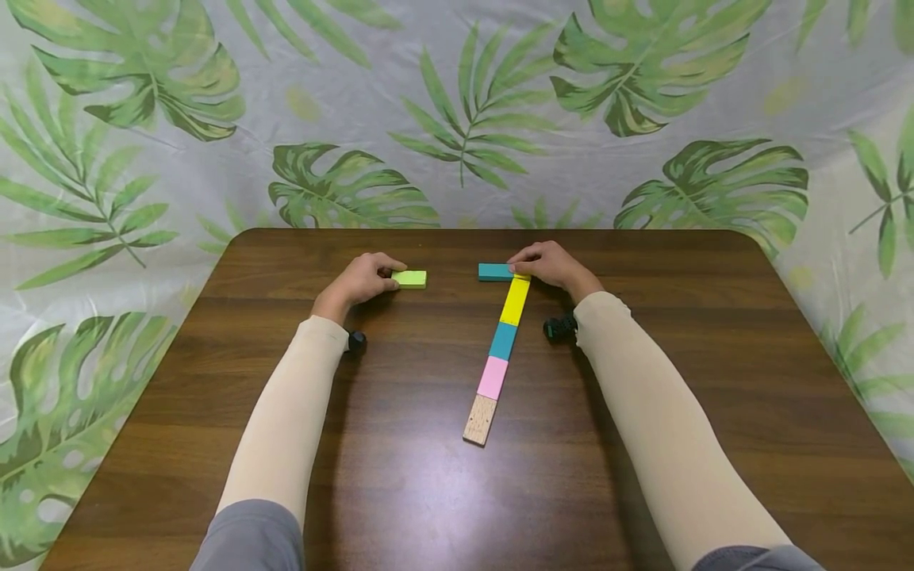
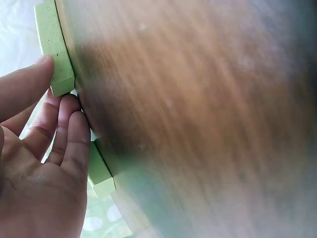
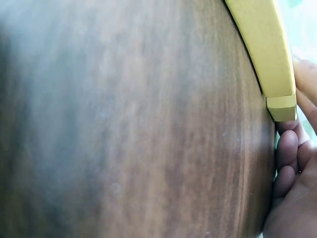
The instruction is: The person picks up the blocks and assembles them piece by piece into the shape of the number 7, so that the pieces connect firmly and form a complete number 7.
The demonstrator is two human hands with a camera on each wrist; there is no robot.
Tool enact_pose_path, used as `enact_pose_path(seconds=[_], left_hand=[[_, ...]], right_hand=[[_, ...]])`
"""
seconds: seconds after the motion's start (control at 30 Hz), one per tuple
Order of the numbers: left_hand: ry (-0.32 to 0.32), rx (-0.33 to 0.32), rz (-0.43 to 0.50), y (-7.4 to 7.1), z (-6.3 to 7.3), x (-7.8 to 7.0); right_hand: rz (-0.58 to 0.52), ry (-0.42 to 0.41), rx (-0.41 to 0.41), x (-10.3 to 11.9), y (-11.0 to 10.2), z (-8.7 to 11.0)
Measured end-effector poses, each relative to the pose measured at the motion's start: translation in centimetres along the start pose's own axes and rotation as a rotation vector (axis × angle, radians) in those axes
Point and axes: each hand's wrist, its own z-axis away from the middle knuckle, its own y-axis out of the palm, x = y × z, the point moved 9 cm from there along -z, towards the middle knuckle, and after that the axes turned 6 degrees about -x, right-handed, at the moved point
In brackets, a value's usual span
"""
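Observation:
My left hand (image 1: 364, 277) is at the far left-centre of the table, thumb and fingers pinching the end of a light green block (image 1: 412, 278). In the left wrist view the thumb presses on this green block (image 2: 55, 52), and a second green block (image 2: 100, 171) shows past the fingers. My right hand (image 1: 553, 264) is at the far end of a slanted row, pinching at a yellow end piece (image 3: 281, 108) above a long yellow block (image 1: 516, 301). Its fingertips overlap the right end of a teal block (image 1: 494, 272) lying crosswise; they partly hide the join.
Nearer along the row lie another teal block (image 1: 503, 342), a pink block (image 1: 493, 377) and a bare wood block (image 1: 479, 419), end to end. The brown wooden table (image 1: 421, 492) ends at the back against a leaf-patterned cloth (image 1: 471, 103).

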Motion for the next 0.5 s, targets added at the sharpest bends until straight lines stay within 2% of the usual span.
enact_pose_path(seconds=[0.5], left_hand=[[-0.008,-0.026,0.009,0.08,-0.37,0.2]], right_hand=[[-0.017,-0.014,0.002,0.13,-0.14,0.05]])
